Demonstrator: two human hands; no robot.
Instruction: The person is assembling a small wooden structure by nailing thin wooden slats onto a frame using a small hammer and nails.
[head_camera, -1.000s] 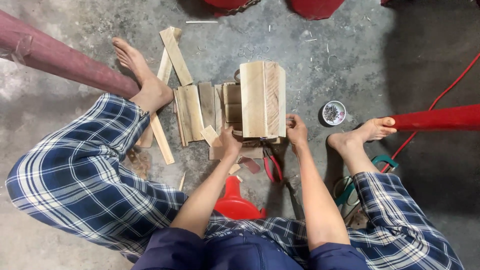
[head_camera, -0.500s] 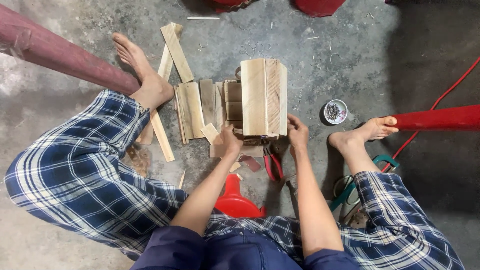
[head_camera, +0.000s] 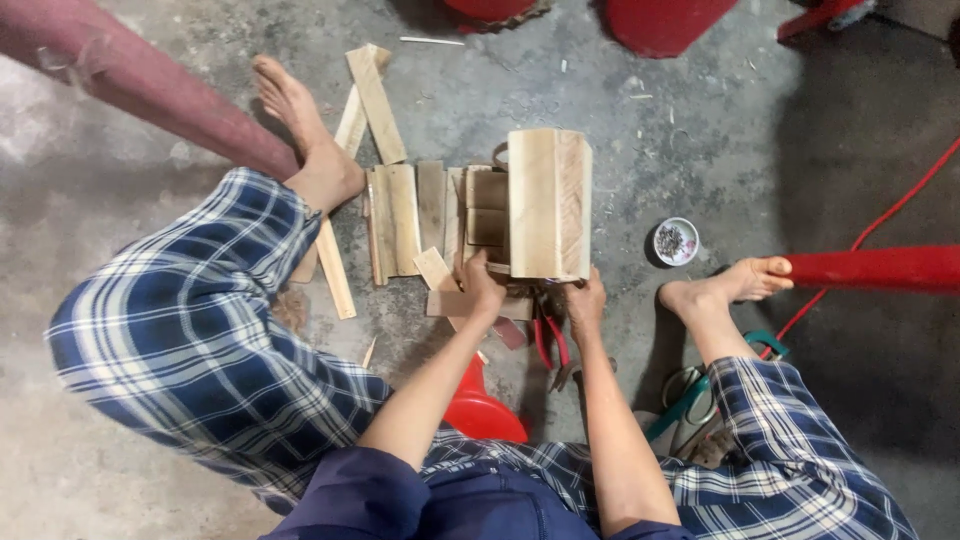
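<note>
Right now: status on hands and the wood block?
Left hand and right hand both at near end of upright wood block; grip unclear. Slats lie beside it. Red pliers on floor by right hand.

The wooden box stood on the floor between the person's feet, loose slats lying just left of it. A small tin sat to its right, pliers directly before it, between the hands.
</note>
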